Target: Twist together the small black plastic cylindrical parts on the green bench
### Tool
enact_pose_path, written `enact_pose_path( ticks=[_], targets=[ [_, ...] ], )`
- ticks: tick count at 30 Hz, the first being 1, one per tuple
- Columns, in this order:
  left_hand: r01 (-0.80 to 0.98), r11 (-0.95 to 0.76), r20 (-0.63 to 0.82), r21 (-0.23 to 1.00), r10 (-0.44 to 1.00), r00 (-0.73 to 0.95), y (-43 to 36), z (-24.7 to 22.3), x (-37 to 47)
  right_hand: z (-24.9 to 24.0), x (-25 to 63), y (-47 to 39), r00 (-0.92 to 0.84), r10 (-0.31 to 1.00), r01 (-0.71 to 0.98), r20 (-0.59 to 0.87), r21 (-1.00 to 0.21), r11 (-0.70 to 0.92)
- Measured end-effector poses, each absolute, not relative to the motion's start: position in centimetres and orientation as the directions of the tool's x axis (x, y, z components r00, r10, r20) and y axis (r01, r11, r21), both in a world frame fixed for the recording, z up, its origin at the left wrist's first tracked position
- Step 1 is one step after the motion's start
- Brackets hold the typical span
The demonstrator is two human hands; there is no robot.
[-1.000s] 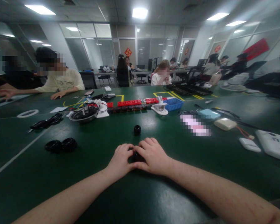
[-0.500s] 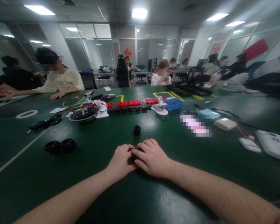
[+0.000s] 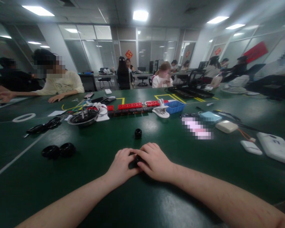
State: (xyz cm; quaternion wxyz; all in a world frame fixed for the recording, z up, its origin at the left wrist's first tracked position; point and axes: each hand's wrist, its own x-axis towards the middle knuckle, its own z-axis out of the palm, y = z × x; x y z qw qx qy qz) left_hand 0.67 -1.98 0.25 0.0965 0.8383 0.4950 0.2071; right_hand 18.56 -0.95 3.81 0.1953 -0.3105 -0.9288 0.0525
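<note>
My left hand [image 3: 123, 164] and my right hand [image 3: 154, 162] meet over the green table, fingers curled in around a shiny black round piece [image 3: 137, 159]. Only a little of that piece shows between them; its exact kind is hidden. Just beyond my fingertips stands a small black ring-shaped piece [image 3: 138, 133], like a little wheel or roll, touched by neither hand. Off to the left, two larger glossy black ring-shaped pieces [image 3: 67, 149] lie side by side.
Farther back are a metal bowl [image 3: 83, 119] of black cable, red blocks [image 3: 130, 105], a white clip stand [image 3: 161, 110] and a blue bin [image 3: 175, 107]. A white power bank-like box [image 3: 275, 147] lies right. Across the table sits a person in a pale top [image 3: 66, 83].
The view has shifted slightly, so the table things sit a little farther left. My hands stay together, and a bit more of the black piece shows between them.
</note>
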Motion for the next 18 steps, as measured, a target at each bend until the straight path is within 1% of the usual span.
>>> enact_pose_path(
  ticks=[5,9,18],
  targets=[
    [0.791,-0.488,0.225,0.368,0.872,0.434,-1.91,0.39,0.69,3.65,18.58,-0.90,-0.725,0.606,0.561,0.327,-0.231,0.795],
    [0.787,-0.496,0.237,0.367,0.868,0.436,-1.93,0.39,0.65,3.70,18.58,-0.89,-0.727,0.603,0.557,0.328,-0.231,0.798],
    [0.789,-0.495,0.221,0.363,0.869,0.444,-1.91,0.43,0.56,4.13,18.75,-0.85,-0.755,0.574,0.538,0.316,-0.202,0.818]
  ],
)
